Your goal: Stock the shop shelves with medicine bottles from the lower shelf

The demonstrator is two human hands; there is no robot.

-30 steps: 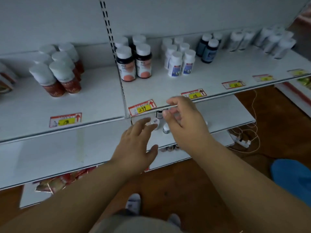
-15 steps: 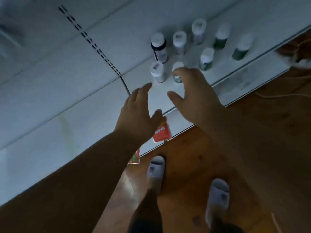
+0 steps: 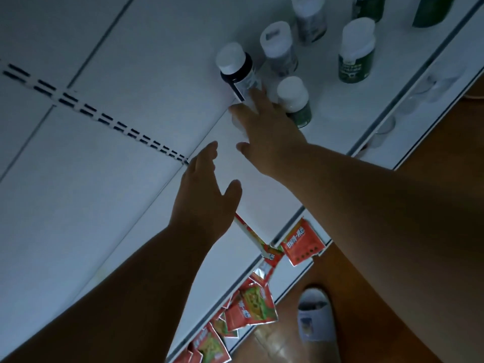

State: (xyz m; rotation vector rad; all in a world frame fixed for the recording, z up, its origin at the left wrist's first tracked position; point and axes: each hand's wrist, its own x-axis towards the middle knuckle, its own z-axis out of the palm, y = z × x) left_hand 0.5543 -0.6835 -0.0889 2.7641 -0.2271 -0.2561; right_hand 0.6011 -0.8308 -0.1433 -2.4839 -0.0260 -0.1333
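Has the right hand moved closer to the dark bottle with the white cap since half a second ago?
Yes. The right hand has reached forward along the white shelf, and its fingertips now sit at the dark bottle with the white cap, instead of short of it.

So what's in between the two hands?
Nothing but bare white shelf. In the head view, the left hand hovers apart from the right hand, which reaches toward the dark bottle. No bottle sits in that gap.

Both arms outstretched, left hand [image 3: 203, 195] and right hand [image 3: 267, 127] spread.
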